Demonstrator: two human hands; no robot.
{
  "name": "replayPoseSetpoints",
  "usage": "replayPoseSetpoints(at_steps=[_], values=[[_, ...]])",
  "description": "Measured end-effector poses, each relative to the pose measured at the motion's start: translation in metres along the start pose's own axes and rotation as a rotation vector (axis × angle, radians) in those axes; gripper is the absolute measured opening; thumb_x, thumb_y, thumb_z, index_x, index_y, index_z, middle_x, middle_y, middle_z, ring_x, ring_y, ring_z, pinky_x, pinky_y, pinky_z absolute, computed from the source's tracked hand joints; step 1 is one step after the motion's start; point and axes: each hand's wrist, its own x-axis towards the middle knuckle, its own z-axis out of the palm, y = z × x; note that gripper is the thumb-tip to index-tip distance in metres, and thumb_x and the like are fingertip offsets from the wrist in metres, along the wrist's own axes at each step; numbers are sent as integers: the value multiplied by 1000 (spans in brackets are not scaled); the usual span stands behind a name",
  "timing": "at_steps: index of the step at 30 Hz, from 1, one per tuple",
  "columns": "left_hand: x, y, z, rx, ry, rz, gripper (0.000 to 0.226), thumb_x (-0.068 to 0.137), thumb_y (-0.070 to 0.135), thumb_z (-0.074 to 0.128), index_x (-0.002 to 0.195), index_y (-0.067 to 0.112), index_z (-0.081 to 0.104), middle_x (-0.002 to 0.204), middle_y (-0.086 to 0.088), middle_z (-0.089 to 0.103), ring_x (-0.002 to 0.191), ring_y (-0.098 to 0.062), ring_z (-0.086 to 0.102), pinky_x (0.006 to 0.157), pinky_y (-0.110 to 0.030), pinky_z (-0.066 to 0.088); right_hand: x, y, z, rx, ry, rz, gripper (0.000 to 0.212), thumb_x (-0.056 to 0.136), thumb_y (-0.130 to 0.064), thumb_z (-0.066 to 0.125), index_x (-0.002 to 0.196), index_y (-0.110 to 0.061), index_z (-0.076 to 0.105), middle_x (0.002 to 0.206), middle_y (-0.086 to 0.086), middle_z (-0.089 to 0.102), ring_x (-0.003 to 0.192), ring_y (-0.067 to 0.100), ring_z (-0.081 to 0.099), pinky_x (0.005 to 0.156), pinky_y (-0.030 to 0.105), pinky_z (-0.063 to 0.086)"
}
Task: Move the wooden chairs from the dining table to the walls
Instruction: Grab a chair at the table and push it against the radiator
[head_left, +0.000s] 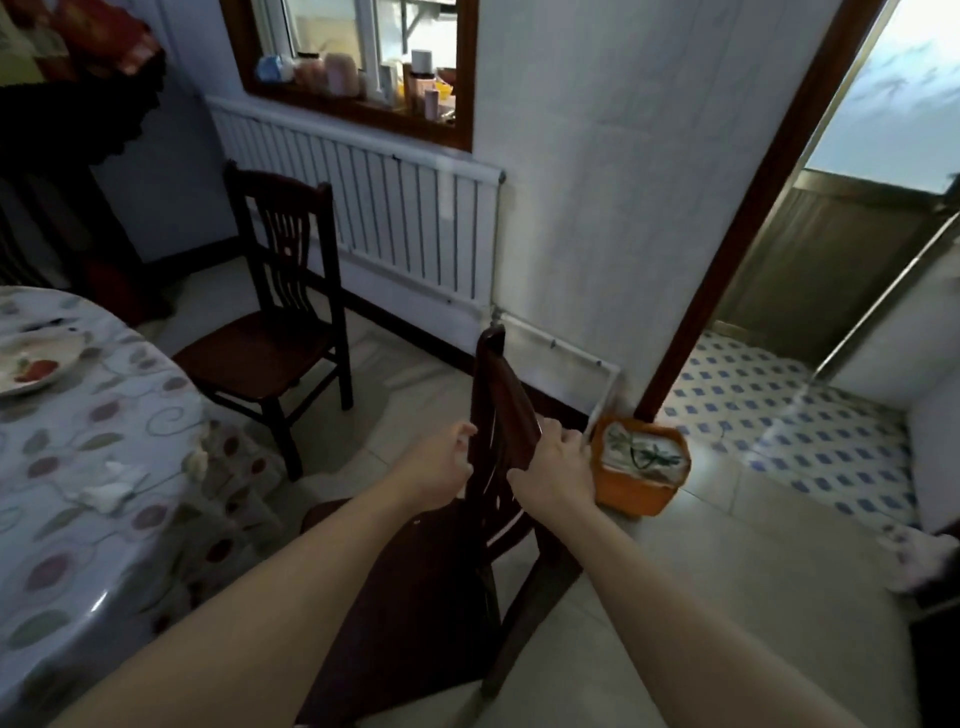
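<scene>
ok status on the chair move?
Left hand and right hand both gripping near chair backrest. Second chair by radiator. Orange bin close on the right.

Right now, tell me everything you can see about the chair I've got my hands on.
The near chair is dark reddish-brown wood with a slatted back and a flat solid seat. It is seen from behind and above, its backrest towards the wall. The left hand is at one side of the backrest and the right hand grips the other. An orange bin sits just beyond it; the dining table is to its left. Whether its legs are lifted is unclear.
</scene>
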Motion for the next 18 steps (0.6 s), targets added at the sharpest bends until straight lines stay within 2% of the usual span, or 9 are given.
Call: replayPoseSetpoints(at_steps=[3,8,12,15,18], values=[[33,8,0,147,-2,58,62,90,13,57,146,22,31,149,-2,38,134,-21,41,105,-32,38,29,-3,5,-20,-15,19,66,86,-23,62,141,-12,27,141,15,33,131,32,33,103,38,38],[84,11,8,412,31,195,80,86,15,63,150,29,17,160,-1,16,144,-24,25,117,-44,26,62,-5,19,-55,-60,142,59,86,-23,63,137,-13,34,138,13,38,128,30,40,100,37,40],[122,10,11,582,24,357,75,86,12,61,148,27,22,160,-1,11,148,-24,14,117,-44,19,78,-6,29,-101,-110,221,48,90,-22,61,131,-13,38,131,9,50,120,27,53,93,38,45],[146,12,13,673,-37,452,68,86,9,60,146,23,30,160,-2,13,150,-21,5,119,-48,11,84,-9,35,-158,-47,244,34,95,-17,54,125,-11,41,125,8,58,117,27,57,87,37,47],[165,13,17,717,-54,511,61,86,11,61,141,20,37,158,-1,21,150,-20,4,119,-49,7,87,-13,42,-225,33,229,28,99,-23,48,122,-9,42,122,8,61,113,25,61,84,33,50]])
